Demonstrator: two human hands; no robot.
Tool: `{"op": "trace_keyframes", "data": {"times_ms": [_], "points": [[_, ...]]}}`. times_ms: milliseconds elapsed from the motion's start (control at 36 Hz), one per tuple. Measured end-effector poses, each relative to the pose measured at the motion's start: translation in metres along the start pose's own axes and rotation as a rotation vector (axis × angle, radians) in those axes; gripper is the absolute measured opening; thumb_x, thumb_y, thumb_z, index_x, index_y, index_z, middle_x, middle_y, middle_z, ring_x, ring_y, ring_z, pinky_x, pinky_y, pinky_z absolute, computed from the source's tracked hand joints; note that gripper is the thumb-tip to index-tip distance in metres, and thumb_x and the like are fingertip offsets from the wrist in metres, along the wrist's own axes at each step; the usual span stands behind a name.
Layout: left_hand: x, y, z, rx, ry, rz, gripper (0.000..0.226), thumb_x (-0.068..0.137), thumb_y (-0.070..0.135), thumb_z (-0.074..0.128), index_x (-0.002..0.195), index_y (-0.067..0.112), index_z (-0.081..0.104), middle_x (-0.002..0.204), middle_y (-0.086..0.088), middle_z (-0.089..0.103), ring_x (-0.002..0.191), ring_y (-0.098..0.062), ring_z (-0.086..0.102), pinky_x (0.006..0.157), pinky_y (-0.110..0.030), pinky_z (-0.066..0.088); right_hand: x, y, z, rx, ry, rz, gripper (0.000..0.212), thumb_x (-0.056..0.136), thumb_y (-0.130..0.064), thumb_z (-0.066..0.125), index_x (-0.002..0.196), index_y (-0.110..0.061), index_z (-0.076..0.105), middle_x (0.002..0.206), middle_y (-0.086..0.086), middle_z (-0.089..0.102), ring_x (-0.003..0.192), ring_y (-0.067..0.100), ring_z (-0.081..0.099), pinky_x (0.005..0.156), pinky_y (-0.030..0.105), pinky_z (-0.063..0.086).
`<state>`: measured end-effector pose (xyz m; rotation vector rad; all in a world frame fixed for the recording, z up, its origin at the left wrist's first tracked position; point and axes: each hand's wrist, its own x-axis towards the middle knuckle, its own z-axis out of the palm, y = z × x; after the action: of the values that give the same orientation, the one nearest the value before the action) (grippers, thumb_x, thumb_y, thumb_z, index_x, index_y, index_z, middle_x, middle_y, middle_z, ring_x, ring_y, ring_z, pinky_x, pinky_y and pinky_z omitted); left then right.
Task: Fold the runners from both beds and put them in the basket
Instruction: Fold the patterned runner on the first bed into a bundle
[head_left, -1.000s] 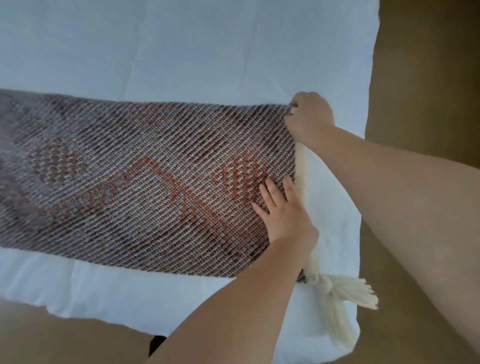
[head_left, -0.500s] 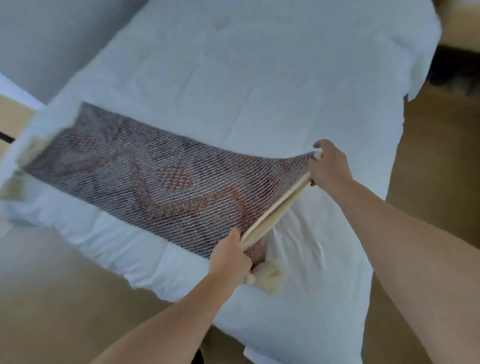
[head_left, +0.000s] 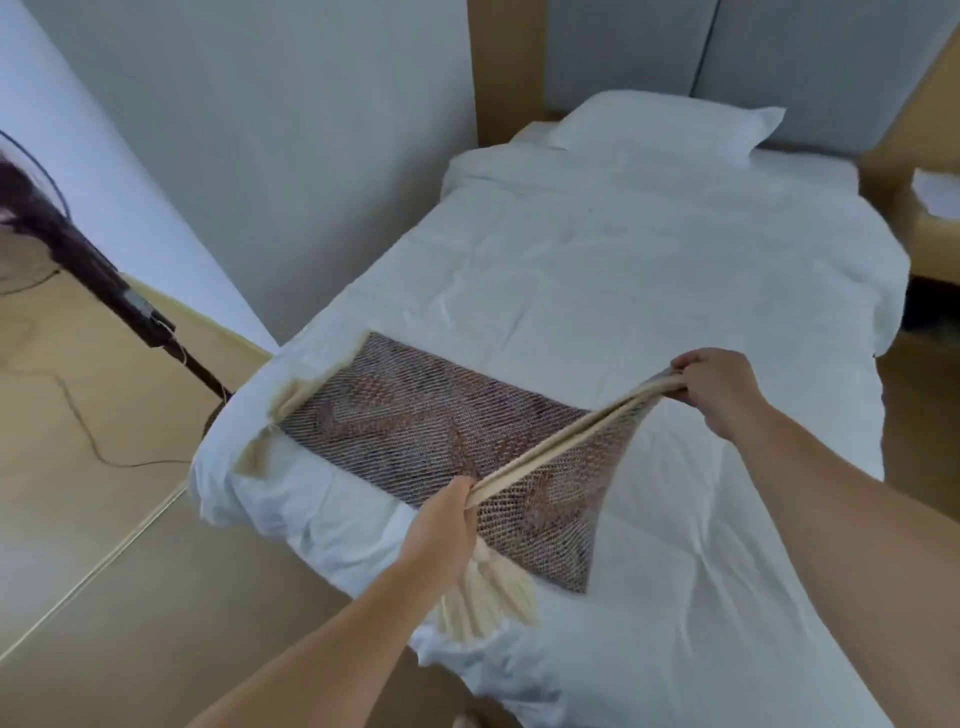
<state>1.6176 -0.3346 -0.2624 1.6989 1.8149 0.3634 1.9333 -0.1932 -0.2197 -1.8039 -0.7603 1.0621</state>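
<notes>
A brown woven runner (head_left: 415, 421) with a reddish pattern and cream edging lies across the foot of a white bed (head_left: 649, 270). Its near end is lifted off the bedding. My left hand (head_left: 441, 525) grips the near corner of that lifted edge, and cream tassels (head_left: 483, 597) hang below it. My right hand (head_left: 711, 384) grips the far corner of the same edge, higher above the bed. The edge runs taut between the two hands. The runner's far end rests flat at the bed's left side. No basket is in view.
A white pillow (head_left: 665, 124) lies at the head of the bed against a grey headboard. A dark fan stand (head_left: 104, 291) with a cable on the wooden floor stands to the left. A wooden bedside unit (head_left: 930, 208) is at the right. A wall runs along the bed's left side.
My left hand went from pressing flat on the runner to gripping its near corner. Both hands have lifted the runner's end off the bed, and the view has risen to show the whole bed.
</notes>
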Motion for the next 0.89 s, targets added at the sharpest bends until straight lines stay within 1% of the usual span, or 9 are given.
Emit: {"op": "trace_keyframes", "data": {"times_ms": [111, 194, 250, 333, 389, 472, 639, 722, 889], "points": [[0.003, -0.028, -0.041, -0.034, 0.043, 0.016, 0.013, 0.096, 0.019, 0.044, 0.097, 0.029, 0.053, 0.072, 0.005, 0.057, 0.057, -0.012, 0.052, 0.049, -0.027, 0.039, -0.011, -0.022, 0.038, 0.096, -0.141, 0.014, 0.021, 0.087, 0.012, 0.049, 0.103, 0.007, 0.061, 0.101, 0.018, 0.06, 0.087, 0.025, 0.064, 0.077, 0.032, 0.058], [0.006, -0.045, -0.059, -0.046, 0.06, 0.016, 0.014, 0.096, 0.018, 0.046, 0.092, 0.029, 0.053, 0.071, 0.005, 0.057, 0.058, -0.012, 0.051, 0.049, -0.026, 0.038, -0.018, -0.028, 0.062, 0.052, -0.196, -0.034, 0.028, 0.083, 0.014, 0.058, 0.11, 0.007, 0.06, 0.116, 0.024, 0.058, 0.106, 0.032, 0.061, 0.095, 0.04, 0.051], [0.008, -0.055, -0.067, -0.056, 0.068, -0.004, 0.014, 0.096, 0.019, 0.047, 0.092, 0.031, 0.053, 0.071, 0.005, 0.057, 0.056, -0.011, 0.051, 0.048, -0.024, 0.037, -0.022, -0.031, 0.075, -0.052, -0.186, -0.095, 0.032, 0.081, 0.011, 0.064, 0.113, 0.005, 0.061, 0.116, 0.023, 0.059, 0.109, 0.033, 0.06, 0.098, 0.043, 0.049], [0.013, -0.066, -0.075, -0.061, 0.087, -0.022, 0.014, 0.095, 0.021, 0.048, 0.093, 0.033, 0.054, 0.07, 0.007, 0.057, 0.056, -0.009, 0.053, 0.047, -0.023, 0.038, -0.022, -0.032, 0.091, -0.184, -0.173, -0.182, 0.029, 0.079, 0.006, 0.069, 0.106, -0.004, 0.067, 0.103, 0.017, 0.065, 0.097, 0.03, 0.064, 0.093, 0.047, 0.052], [0.017, -0.072, -0.081, -0.058, 0.097, -0.039, 0.011, 0.096, 0.023, 0.048, 0.097, 0.032, 0.056, 0.07, 0.007, 0.058, 0.056, -0.008, 0.052, 0.047, -0.021, 0.036, -0.021, -0.034, 0.101, -0.216, -0.17, -0.213, 0.021, 0.08, 0.004, 0.067, 0.09, -0.014, 0.07, 0.094, 0.015, 0.069, 0.086, 0.029, 0.067, 0.088, 0.048, 0.054], [0.019, -0.079, -0.088, -0.078, 0.11, -0.075, 0.012, 0.098, 0.026, 0.046, 0.099, 0.03, 0.057, 0.072, 0.005, 0.06, 0.056, -0.01, 0.051, 0.047, -0.023, 0.035, -0.015, -0.037, 0.115, -0.22, -0.172, -0.242, 0.029, 0.083, 0.005, 0.056, 0.075, -0.02, 0.068, 0.086, 0.015, 0.069, 0.085, 0.036, 0.067, 0.083, 0.056, 0.054], [0.031, -0.088, -0.11, -0.032, 0.153, -0.127, 0.014, 0.098, 0.024, 0.045, 0.098, 0.028, 0.058, 0.076, 0.004, 0.061, 0.066, -0.015, 0.057, 0.06, -0.034, 0.047, -0.003, -0.049, 0.142, -0.3, -0.173, -0.355, 0.02, 0.087, -0.002, 0.05, 0.089, -0.013, 0.067, 0.091, 0.014, 0.067, 0.085, 0.032, 0.065, 0.081, 0.049, 0.055], [0.04, -0.091, -0.115, -0.007, 0.178, -0.139, 0.015, 0.097, 0.022, 0.046, 0.096, 0.031, 0.057, 0.076, 0.007, 0.06, 0.067, -0.012, 0.057, 0.063, -0.037, 0.049, -0.001, -0.058, 0.152, -0.39, -0.156, -0.436, 0.02, 0.087, -0.005, 0.051, 0.097, -0.007, 0.069, 0.091, 0.012, 0.065, 0.082, 0.03, 0.061, 0.071, 0.037, 0.05], [0.052, -0.105, -0.124, -0.003, 0.226, -0.151, 0.017, 0.097, 0.021, 0.044, 0.102, 0.029, 0.059, 0.079, 0.013, 0.059, 0.07, -0.006, 0.055, 0.064, -0.033, 0.049, 0.003, -0.069, 0.177, -0.435, -0.203, -0.438, 0.018, 0.091, -0.008, 0.047, 0.092, -0.007, 0.065, 0.092, 0.014, 0.065, 0.085, 0.032, 0.062, 0.077, 0.047, 0.054]]}}
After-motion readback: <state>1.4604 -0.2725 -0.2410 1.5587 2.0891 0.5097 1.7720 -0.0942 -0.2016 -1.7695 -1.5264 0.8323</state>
